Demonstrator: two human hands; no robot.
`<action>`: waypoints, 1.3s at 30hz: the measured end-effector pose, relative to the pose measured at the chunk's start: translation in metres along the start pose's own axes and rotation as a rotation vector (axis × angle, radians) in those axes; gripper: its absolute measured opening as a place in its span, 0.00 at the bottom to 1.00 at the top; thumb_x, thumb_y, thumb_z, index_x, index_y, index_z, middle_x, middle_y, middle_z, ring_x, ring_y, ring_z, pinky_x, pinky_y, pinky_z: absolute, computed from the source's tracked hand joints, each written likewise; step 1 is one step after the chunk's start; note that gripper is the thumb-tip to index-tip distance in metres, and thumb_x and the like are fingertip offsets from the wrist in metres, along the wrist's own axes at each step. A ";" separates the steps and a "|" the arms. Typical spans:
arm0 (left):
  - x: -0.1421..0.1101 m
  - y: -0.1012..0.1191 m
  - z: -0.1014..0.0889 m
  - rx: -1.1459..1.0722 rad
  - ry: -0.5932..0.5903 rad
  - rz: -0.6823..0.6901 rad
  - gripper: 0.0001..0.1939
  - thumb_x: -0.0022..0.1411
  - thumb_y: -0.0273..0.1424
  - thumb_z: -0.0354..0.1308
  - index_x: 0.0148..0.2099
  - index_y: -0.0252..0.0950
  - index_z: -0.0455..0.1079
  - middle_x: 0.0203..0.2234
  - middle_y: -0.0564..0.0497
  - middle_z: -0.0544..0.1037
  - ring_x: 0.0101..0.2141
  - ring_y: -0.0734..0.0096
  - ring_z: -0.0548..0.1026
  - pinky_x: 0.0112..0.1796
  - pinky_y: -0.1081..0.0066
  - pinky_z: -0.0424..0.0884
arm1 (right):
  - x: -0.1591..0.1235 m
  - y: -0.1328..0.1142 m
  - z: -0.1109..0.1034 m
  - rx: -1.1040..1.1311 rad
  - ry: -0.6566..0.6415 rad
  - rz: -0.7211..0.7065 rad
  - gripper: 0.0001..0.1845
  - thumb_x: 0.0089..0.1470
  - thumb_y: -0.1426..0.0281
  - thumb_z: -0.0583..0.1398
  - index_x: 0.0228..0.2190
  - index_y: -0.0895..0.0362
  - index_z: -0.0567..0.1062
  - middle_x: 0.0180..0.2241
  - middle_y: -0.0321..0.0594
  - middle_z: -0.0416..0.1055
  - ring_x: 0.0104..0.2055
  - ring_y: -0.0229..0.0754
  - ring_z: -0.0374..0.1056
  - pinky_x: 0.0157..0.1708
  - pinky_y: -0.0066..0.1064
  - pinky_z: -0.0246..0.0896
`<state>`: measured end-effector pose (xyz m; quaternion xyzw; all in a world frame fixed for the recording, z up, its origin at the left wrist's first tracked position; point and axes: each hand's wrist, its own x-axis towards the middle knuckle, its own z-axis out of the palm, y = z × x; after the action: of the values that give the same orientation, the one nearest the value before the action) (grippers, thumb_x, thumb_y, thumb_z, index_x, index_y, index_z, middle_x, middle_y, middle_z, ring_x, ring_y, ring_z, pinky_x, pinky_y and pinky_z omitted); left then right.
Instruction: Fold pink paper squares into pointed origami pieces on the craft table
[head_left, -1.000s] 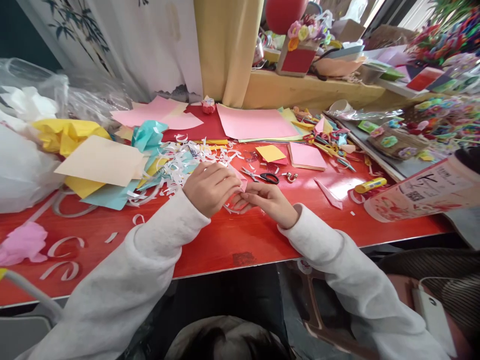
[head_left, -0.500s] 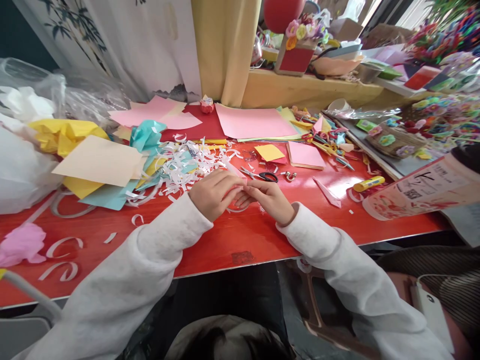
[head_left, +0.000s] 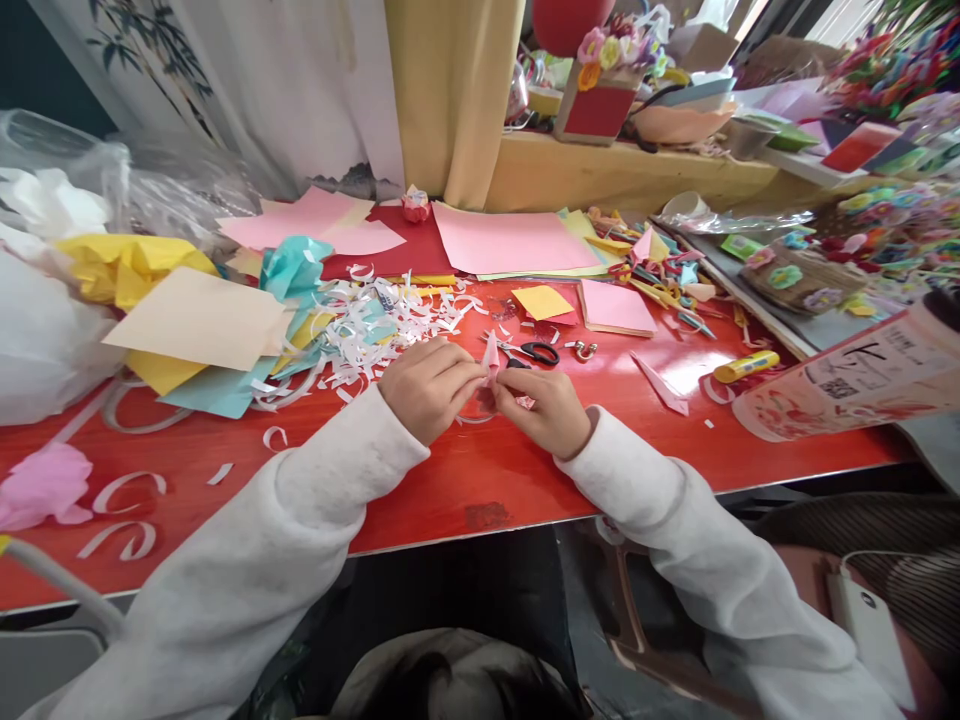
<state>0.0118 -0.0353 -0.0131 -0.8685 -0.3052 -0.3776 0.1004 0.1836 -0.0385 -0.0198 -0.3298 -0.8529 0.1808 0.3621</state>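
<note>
Paper (head_left: 491,355), pink and folded, stands as a narrow upright point between the two hands, above the red table (head_left: 450,505); half a second ago it was mostly hidden behind the fingers. Hands since drawn slightly apart at the tips, the right one's fingers curled further in. Judgement: the folded form being out in plain view suggests handling has passed from pressing it to shaping or adjusting it. Left hand (head_left: 427,390): back uppermost, fingers bent and close together, tips gathered in a pinch at the paper's left edge. Right hand (head_left: 551,410): knuckles rounded, thumb and forefinger nearly closed on the lower right of the piece, a patterned pink bit showing among the fingers; exact grip there cannot be told. Both forearms angle inward from the near side, wrists nearly level. Scissors (head_left: 538,352) lie just beyond the right hand, white strips (head_left: 405,325) beyond the left.
</note>
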 end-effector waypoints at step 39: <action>0.007 -0.009 -0.013 -0.012 0.095 -0.254 0.04 0.54 0.26 0.50 0.28 0.36 0.65 0.24 0.51 0.71 0.28 0.73 0.67 0.31 0.70 0.66 | -0.002 0.002 -0.004 0.474 -0.075 0.299 0.09 0.51 0.71 0.50 0.28 0.62 0.68 0.23 0.38 0.69 0.21 0.31 0.65 0.23 0.25 0.63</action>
<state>0.0023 -0.0298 0.0004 -0.8045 -0.4054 -0.4298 0.0608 0.1880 -0.0379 -0.0192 -0.3510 -0.7415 0.4388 0.3668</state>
